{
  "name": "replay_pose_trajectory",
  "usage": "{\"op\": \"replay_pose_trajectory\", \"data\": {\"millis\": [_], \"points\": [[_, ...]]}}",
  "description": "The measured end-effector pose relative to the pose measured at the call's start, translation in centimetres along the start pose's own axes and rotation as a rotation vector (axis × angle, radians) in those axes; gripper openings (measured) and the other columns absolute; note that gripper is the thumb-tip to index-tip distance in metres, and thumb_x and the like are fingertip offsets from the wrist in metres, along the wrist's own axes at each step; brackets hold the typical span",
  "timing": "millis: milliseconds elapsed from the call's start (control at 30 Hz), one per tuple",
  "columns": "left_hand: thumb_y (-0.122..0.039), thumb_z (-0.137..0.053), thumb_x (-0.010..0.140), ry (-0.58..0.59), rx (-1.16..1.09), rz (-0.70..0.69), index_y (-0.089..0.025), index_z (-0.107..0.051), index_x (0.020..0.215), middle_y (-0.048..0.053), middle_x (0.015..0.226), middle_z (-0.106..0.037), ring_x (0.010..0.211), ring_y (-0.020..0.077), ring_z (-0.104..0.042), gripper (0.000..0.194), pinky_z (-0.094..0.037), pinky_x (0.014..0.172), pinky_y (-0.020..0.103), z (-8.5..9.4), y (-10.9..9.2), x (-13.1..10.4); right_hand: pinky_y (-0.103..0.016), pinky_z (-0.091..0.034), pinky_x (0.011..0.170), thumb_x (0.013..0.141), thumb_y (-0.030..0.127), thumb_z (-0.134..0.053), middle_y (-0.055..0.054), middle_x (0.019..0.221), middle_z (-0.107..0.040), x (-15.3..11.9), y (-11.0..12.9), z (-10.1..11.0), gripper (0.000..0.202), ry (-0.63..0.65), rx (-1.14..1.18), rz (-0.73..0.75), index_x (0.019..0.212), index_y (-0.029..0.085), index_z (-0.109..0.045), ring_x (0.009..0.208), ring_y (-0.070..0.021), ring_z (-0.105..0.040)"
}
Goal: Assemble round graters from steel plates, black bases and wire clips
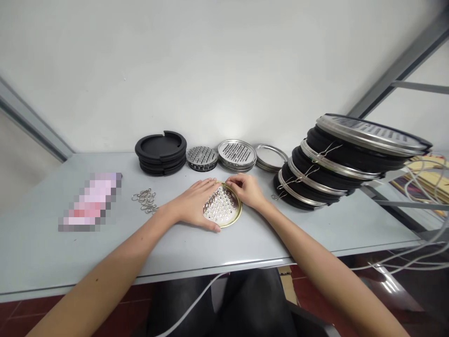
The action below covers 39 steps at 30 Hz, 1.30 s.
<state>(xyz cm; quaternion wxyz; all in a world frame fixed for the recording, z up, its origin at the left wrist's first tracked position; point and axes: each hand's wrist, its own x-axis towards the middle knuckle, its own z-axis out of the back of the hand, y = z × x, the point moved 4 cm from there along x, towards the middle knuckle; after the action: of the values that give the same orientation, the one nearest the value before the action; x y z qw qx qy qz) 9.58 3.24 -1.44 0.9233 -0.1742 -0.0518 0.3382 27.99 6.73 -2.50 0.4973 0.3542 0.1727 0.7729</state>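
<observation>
A round metal grater disc with a gold-coloured rim (224, 206) lies on the grey table in front of me. My left hand (196, 203) rests over its left side, fingers spread, with the thumb near the bottom of the rim. At the upper right of the rim, my right hand (247, 189) has its fingers pinched together on the edge; whatever else may be between the fingertips is too small to tell. Several wire clips (145, 200) lie loose left of my left hand.
Behind the disc stand black rings (161, 154), small grater discs (202, 157), larger grater discs (237, 154) and plain metal rims (271, 157). A tall leaning stack of black-and-metal assemblies (336, 168) is at right. A pixelated object (91, 201) lies at left. White cables (421, 255) hang at right.
</observation>
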Motion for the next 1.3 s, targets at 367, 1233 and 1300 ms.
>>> {"op": "replay_pose_trajectory", "data": {"millis": [367,1233,1300], "points": [[-0.08,-0.066,0.059,-0.033,0.005,-0.008,-0.011,-0.017,0.153,0.019,0.16,-0.016,0.148,0.0365,-0.013,0.127,-0.013,0.12,0.047,-0.5,0.3,0.1,-0.028,-0.04,0.064,0.082,0.019,-0.056,-0.003,0.067,-0.067,0.4,-0.5,-0.4,0.019,0.024,0.076,-0.006,0.07,0.016,-0.07,0.067,-0.0164,-0.056],[-0.076,-0.069,0.057,-0.046,-0.003,0.002,-0.011,-0.019,0.153,0.02,0.159,-0.019,0.147,0.0367,-0.015,0.127,-0.016,0.119,0.048,-0.3,0.1,0.1,-0.028,-0.041,0.065,0.082,0.016,-0.058,-0.003,0.067,-0.067,0.4,-0.8,-0.6,0.018,0.016,0.102,-0.015,0.073,0.016,-0.074,0.066,-0.0155,-0.055],[-0.076,-0.07,0.056,-0.055,-0.016,0.006,-0.012,-0.019,0.153,0.02,0.159,-0.019,0.147,0.0373,-0.015,0.127,-0.017,0.119,0.049,-0.4,0.1,0.1,-0.028,-0.041,0.065,0.083,0.016,-0.058,-0.003,0.066,-0.065,0.2,-0.7,-0.6,0.018,-0.002,0.068,0.001,0.075,0.017,-0.074,0.065,-0.0156,-0.055]]}}
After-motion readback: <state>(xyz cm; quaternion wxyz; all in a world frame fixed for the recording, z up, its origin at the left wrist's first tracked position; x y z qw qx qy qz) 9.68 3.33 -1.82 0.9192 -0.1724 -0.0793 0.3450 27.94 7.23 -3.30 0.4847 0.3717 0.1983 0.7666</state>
